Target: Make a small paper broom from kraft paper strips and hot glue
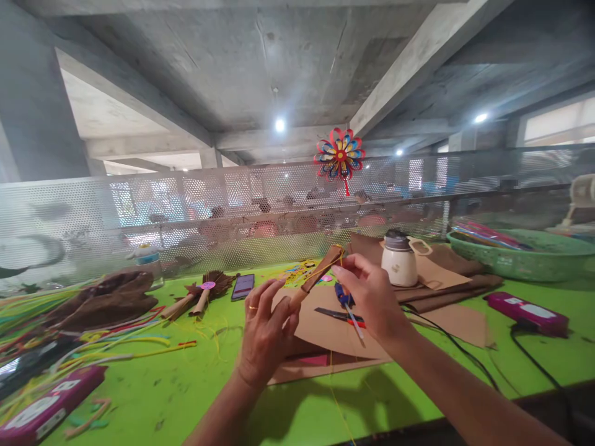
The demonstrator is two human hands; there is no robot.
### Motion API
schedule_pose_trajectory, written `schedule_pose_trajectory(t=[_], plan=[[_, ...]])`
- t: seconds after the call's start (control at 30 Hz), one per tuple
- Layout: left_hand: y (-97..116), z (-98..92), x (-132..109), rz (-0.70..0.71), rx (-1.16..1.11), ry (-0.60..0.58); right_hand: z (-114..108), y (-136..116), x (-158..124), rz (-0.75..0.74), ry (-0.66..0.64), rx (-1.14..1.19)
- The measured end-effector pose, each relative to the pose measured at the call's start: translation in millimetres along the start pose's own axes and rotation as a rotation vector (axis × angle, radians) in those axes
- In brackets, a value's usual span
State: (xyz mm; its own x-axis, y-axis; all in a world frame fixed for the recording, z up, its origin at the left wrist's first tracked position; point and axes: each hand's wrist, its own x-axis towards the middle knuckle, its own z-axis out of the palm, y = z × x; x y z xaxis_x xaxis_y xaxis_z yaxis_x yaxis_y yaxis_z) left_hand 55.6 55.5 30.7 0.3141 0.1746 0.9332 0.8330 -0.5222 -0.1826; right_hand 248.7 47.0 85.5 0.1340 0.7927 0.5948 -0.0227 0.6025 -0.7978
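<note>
My left hand [264,331] pinches the lower end of a rolled brown paper stick [317,275], held tilted up to the right above the green table [186,384]. My right hand [369,294] grips the stick's upper end with its fingertips, where yellow thread [325,267] is wound. The same hand also holds a blue-handled tool [346,303] in its palm, tip pointing down. Under both hands lie sheets of brown paper [334,334].
Finished brown paper pieces [199,294] and a phone [243,286] lie at mid-left. Coloured strips [116,344] and a magenta box [44,406] sit at left. A white jar [400,260], a green basket [525,254], another magenta box [527,313] and black cables [469,356] are at right. A mesh screen stands behind, with a paper pinwheel [339,154].
</note>
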Motion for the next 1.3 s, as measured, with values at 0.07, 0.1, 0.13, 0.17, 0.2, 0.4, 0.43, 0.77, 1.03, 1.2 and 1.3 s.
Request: schedule_pose_trajectory(t=[0.07, 0.1, 0.13, 0.17, 0.2, 0.4, 0.43, 0.77, 1.03, 1.2, 1.3], plan=[[0.6, -0.4, -0.3, 0.012, 0.02, 0.005, 4.2, -0.3, 1.7, 0.026, 0.055, 0.031], [0.4, -0.2, -0.7, 0.015, 0.028, 0.008, 5.1, -0.6, 3.1, 0.031, 0.079, 0.042], [-0.1, 0.2, -1.2, 0.013, 0.036, 0.009, 5.4, -1.0, 4.4, 0.033, 0.101, 0.052], [-0.8, 0.6, -1.7, 0.01, 0.045, 0.011, 5.0, -1.6, 5.4, 0.032, 0.12, 0.064], [-1.6, 1.0, -2.2, 0.003, 0.053, 0.015, 4.0, -2.2, 6.0, 0.031, 0.132, 0.081], [-3.2, 0.4, -2.3, -0.015, 0.076, 0.019, -4.1, -9.6, 2.7, 0.145, 0.085, 0.222], [-2.5, 0.2, -2.0, -0.011, 0.075, 0.016, -4.1, -11.4, 2.2, 0.164, 0.066, 0.241], [-1.5, 3.2, -3.8, -0.018, 0.035, 0.009, 8.4, -12.2, 3.5, 0.126, 0.066, 0.253], [-6.1, 6.7, -6.7, -0.096, -0.037, -0.055, -4.3, -13.8, -2.0, 0.246, -0.148, 0.624], [-10.8, 11.5, -10.2, -0.178, -0.066, -0.038, -9.9, -21.4, -4.8, 0.447, -0.364, 0.714], [-16.0, 13.7, -12.1, -0.267, -0.096, -0.017, -23.8, -25.3, -15.5, 0.528, -0.546, 0.624]])
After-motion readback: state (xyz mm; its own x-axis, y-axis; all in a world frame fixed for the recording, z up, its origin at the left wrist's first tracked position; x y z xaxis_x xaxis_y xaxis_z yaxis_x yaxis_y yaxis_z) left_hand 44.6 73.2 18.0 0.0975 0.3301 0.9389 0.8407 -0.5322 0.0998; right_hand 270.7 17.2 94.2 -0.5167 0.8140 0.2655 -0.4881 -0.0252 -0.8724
